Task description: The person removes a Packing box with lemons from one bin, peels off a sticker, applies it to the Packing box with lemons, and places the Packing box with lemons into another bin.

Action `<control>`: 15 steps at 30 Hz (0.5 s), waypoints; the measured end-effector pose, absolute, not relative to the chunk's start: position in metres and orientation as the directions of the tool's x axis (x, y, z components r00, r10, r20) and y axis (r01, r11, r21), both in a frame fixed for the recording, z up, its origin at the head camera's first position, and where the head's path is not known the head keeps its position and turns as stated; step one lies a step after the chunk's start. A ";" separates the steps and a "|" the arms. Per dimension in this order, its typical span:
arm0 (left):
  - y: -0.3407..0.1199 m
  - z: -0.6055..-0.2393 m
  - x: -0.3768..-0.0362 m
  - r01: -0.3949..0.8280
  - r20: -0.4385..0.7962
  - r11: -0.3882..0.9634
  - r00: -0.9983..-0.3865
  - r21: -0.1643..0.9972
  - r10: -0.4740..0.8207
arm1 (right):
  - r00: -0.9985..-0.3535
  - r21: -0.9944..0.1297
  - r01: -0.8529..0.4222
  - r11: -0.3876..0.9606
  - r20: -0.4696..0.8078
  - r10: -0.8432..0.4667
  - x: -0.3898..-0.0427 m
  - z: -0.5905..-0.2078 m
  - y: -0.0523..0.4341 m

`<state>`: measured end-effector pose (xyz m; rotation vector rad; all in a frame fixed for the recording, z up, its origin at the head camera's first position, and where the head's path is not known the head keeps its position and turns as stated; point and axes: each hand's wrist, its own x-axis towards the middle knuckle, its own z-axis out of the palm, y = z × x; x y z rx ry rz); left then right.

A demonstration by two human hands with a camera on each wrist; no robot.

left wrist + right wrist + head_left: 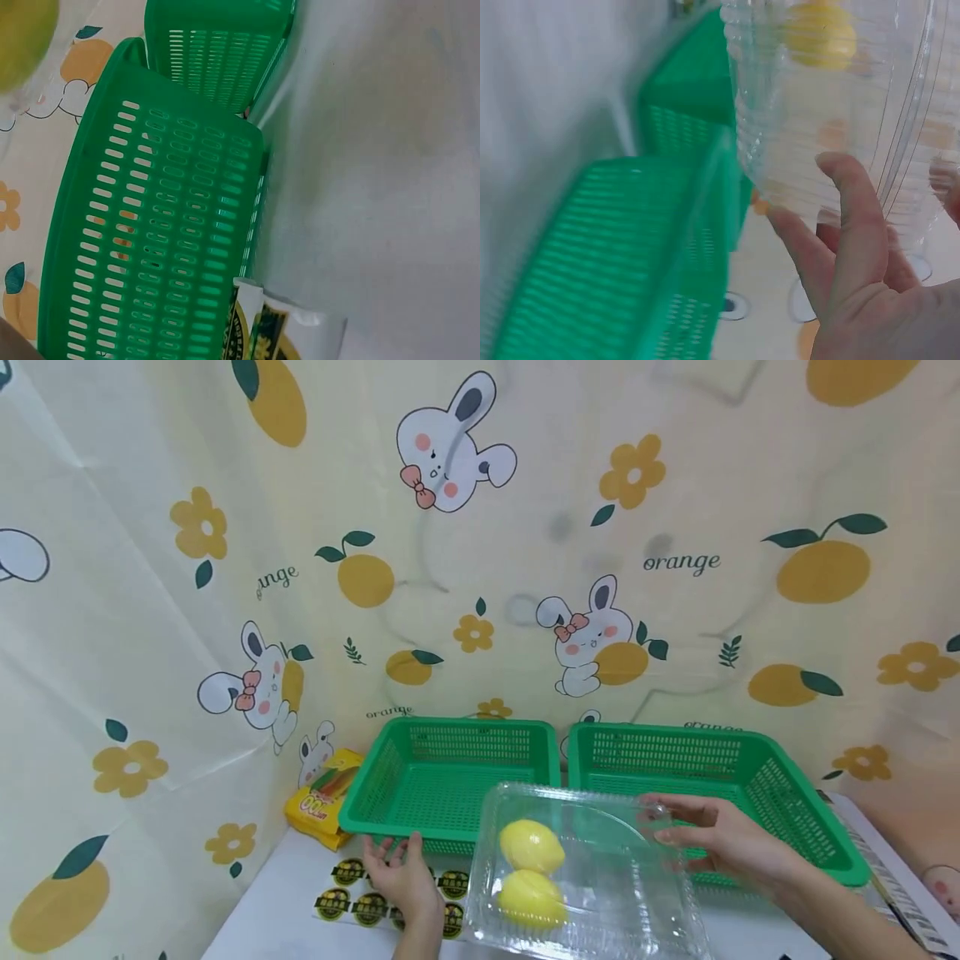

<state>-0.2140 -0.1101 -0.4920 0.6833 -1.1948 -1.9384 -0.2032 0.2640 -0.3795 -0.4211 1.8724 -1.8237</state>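
Evidently for steadiness, right hand [727, 843] gripped clear clamshell [600, 889] sidewall, two lemons [532, 847] inside; left hand [406, 874], loosely spread, held nothing.

Yellow lemons [531, 847], green baskets [450, 793], rabbit-patterned cream backdrop [517, 547]

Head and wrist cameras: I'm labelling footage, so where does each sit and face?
Head: on the head, looking forward and down; left hand and right hand show.
Left wrist: on that wrist, facing green baskets; perhaps a corner sliver of skin.
Right wrist: on that wrist, facing the clear container; fingers show.
Head and right wrist share the container and baskets.
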 end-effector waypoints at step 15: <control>-0.108 -0.490 -0.214 0.321 -0.068 -0.308 -0.587 0.896 -0.807 | -0.784 -0.946 0.305 0.112 -0.316 -0.535 -0.161 -0.445 0.299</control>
